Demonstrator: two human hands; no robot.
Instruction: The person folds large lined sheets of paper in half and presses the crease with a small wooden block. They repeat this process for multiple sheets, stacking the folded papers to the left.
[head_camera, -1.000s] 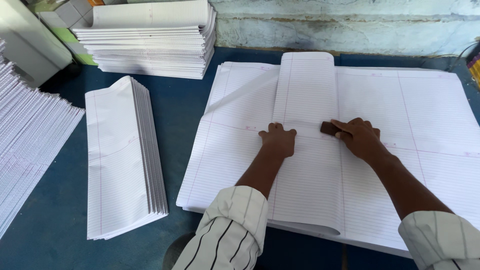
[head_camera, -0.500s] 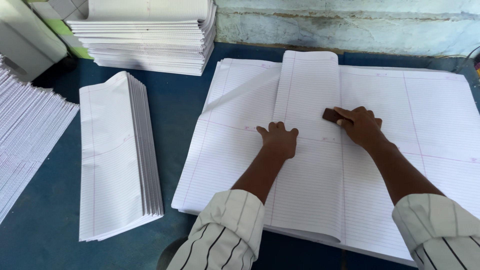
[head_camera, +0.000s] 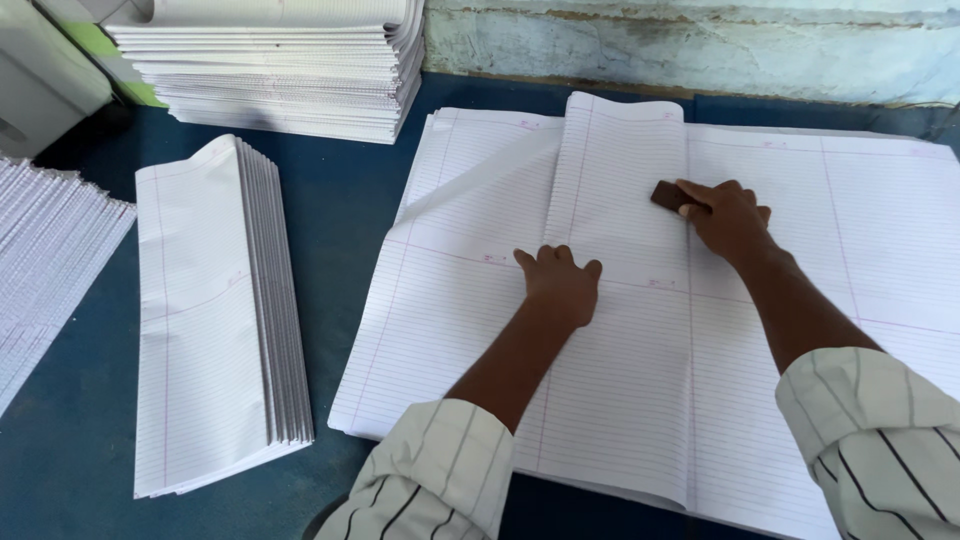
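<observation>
A stack of large ruled paper sheets lies flat on the blue table. Its top sheet is folded over into a long strip down the middle. My left hand presses flat on the strip near its left edge, fingers spread. My right hand holds a small dark brown block against the strip's right edge, further from me than the left hand. Both forearms wear striped white sleeves.
A pile of folded ruled sheets lies to the left on the blue table. A tall stack of folded paper stands at the back left. More fanned sheets lie at the far left. A pale wall runs behind.
My right hand has slid the brown block away from me along the fold. The left hand stays pressed on the strip.
</observation>
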